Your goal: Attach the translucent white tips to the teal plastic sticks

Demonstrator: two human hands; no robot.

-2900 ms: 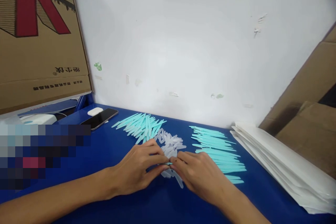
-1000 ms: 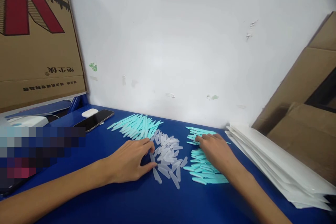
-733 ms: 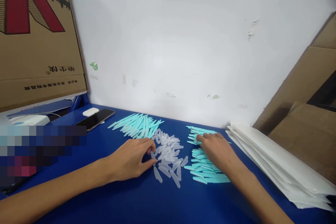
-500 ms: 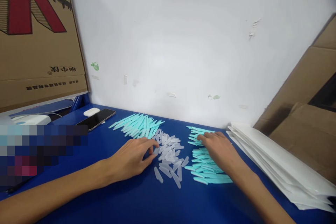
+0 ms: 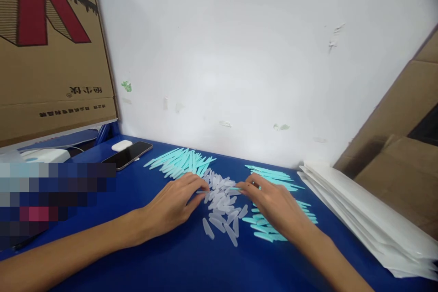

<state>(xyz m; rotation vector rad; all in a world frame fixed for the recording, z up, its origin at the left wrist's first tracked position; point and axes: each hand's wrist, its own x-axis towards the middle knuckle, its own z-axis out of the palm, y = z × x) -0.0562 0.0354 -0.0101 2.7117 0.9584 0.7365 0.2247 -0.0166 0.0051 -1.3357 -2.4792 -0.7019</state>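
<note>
My left hand (image 5: 176, 198) is closed in a pinch on a small translucent cap (image 5: 201, 192), at the left edge of a loose heap of similar translucent caps (image 5: 221, 200). Across the heap, my right hand (image 5: 275, 203) grips a slim turquoise stick (image 5: 234, 188), shaped like an eyebrow razor handle, its tip pointing left over the caps. More turquoise sticks (image 5: 265, 228) lie in rows under and around my right hand, which partly hides them. Behind my left hand sits a fanned pile of turquoise sticks (image 5: 186, 159), several with pale translucent ends.
A phone (image 5: 128, 155) and a white case (image 5: 122, 145) lie at the back left of the blue table (image 5: 164, 264). White sheets or bags (image 5: 362, 219) are stacked on the right. Cardboard boxes (image 5: 58, 73) stand at both sides, and a white wall (image 5: 219, 54) closes the back.
My right hand has moved left from the turquoise rows to the cap heap, bringing one stick with it. My left hand stays beside the heap with the cap, now turned more level.
</note>
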